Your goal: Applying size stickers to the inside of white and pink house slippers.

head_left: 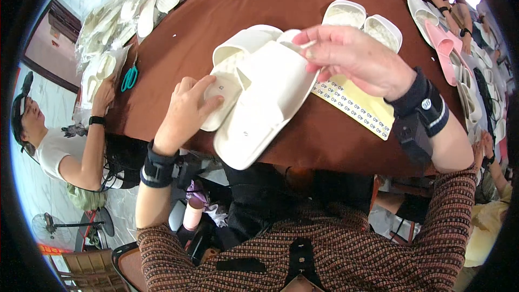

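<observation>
A white slide slipper (265, 84) lies slanted in front of me, its heel reaching the table's near edge and a small dark mark on its insole. My right hand (357, 57) has thumb and fingers pinched at its toe end; part of the grip is hidden. Under and left of it are more white slippers (230, 48). My left hand (186, 111) rests with thumb and forefinger apart on the heel of the left slipper, whose insole also bears a small mark. Below my right hand lies a yellow sheet of small printed stickers (357, 108).
A brown cloth covers the table (227, 5). Two white slippers (346, 13) stand at the back right. Bagged slippers (111, 27) and teal scissors (130, 78) lie left, near a person (70, 146). A pink slipper (443, 48) and several white ones line the right edge, with people beyond.
</observation>
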The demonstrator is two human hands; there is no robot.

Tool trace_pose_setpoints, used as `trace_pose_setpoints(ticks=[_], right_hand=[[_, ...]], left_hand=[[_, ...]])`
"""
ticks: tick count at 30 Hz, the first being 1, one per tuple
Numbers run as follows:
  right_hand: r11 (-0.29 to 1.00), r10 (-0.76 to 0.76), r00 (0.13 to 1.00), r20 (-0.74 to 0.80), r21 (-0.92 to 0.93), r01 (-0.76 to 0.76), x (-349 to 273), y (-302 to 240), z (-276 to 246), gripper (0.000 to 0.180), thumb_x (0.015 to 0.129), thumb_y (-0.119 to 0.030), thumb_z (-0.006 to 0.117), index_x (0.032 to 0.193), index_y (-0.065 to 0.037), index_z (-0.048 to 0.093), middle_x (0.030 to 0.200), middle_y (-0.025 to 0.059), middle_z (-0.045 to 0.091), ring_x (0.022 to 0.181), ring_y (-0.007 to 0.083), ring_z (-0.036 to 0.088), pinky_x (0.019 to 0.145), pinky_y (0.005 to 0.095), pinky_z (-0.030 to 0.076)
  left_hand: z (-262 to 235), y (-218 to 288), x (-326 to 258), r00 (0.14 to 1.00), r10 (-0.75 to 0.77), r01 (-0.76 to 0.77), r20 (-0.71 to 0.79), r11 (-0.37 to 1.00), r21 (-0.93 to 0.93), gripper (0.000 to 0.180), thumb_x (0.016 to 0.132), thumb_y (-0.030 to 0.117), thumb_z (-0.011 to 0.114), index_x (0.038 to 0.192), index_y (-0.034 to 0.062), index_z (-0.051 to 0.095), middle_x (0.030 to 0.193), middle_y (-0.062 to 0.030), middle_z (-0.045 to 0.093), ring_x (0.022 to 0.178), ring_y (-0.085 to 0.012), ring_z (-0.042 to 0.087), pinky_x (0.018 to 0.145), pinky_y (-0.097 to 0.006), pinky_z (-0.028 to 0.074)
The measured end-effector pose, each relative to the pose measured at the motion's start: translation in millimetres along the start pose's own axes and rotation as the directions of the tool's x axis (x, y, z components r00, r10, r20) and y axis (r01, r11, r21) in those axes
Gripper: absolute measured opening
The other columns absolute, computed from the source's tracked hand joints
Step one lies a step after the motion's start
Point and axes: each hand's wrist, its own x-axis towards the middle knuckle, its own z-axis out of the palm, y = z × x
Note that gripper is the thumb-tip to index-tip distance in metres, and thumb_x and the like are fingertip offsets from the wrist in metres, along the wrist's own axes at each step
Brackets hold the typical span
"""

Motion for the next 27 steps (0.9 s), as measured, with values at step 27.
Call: trace_pose_setpoints(ticks=[27], right_hand=[[0.204,-0.473,0.863,0.177,-0.931,0.302,57,20,-14,0.056,0.083,-0.012,0.059,0.137,-0.005,0.048,0.124,0.0174,0.061,0.11,0.0367,0.056,0.098,0.0428,0.046]], left_hand=[[30,83,-43,0.979,-0.027,0.008,-0.204,0.996,-0.091,0.048,0.073,0.009,0.077,0.118,0.0066,0.062,0.134,-0.018,0.051,0.12,-0.0374,0.049,0.099,-0.046,0.038]])
